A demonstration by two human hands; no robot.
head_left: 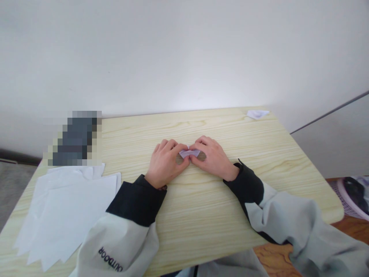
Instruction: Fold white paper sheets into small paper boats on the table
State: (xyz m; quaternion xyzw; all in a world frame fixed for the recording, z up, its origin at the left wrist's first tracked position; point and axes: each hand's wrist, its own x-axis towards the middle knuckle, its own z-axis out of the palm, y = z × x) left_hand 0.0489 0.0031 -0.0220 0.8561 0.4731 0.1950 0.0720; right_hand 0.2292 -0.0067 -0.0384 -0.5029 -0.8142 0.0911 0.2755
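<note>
A small folded piece of white paper [190, 153] is pinched between both hands over the middle of the table. My left hand [167, 161] grips its left part with thumb and index finger, the other fingers curled behind. From the other side, my right hand [212, 157] holds the right part the same way. The thumbs nearly meet at the paper's near edge. Much of the paper is hidden by the fingers. Another folded white paper piece, shaped like a small boat [257, 114], lies at the table's far right corner.
Several white sheets [77, 211] lie in an overlapping stack on the left of the wood-grain table [190, 215]. Behind them is a dark pixelated object [76, 138]. A white wall [178, 57] borders the far edge. A pink basket [346, 196] stands beyond the right edge.
</note>
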